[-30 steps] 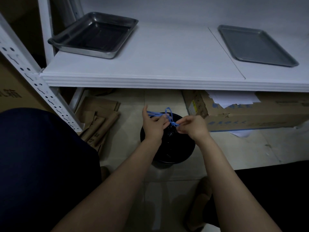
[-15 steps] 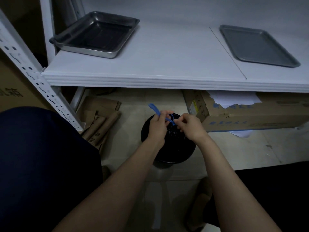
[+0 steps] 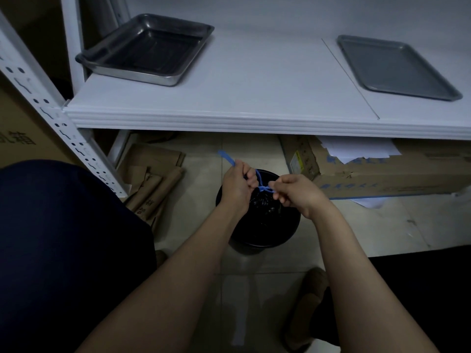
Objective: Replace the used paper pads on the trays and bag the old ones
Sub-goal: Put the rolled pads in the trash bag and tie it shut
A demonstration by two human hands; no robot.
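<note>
A black bin (image 3: pixel 257 230) lined with a black bag (image 3: pixel 265 205) stands on the floor below the shelf. The bag's mouth is gathered under a blue drawstring (image 3: pixel 263 186) knotted between my hands. My left hand (image 3: pixel 237 184) grips one end of the string, whose tip sticks out up and left. My right hand (image 3: pixel 297 191) pinches the other end just right of the knot. On the white shelf (image 3: pixel 254 80) sit a deep steel tray (image 3: pixel 145 47) at the left and a flat grey tray (image 3: pixel 395 66) at the right; both look bare.
A cardboard box (image 3: pixel 382 174) with white paper sheets (image 3: pixel 356 149) on top lies under the shelf at the right. Folded brown paper bags (image 3: pixel 150 179) lie on the floor at the left. A perforated white shelf post (image 3: pixel 51 110) slants at the left.
The loose loops of blue string have been pulled tight into a small knot. My hands moved slightly apart, the left one drawing its end up and left.
</note>
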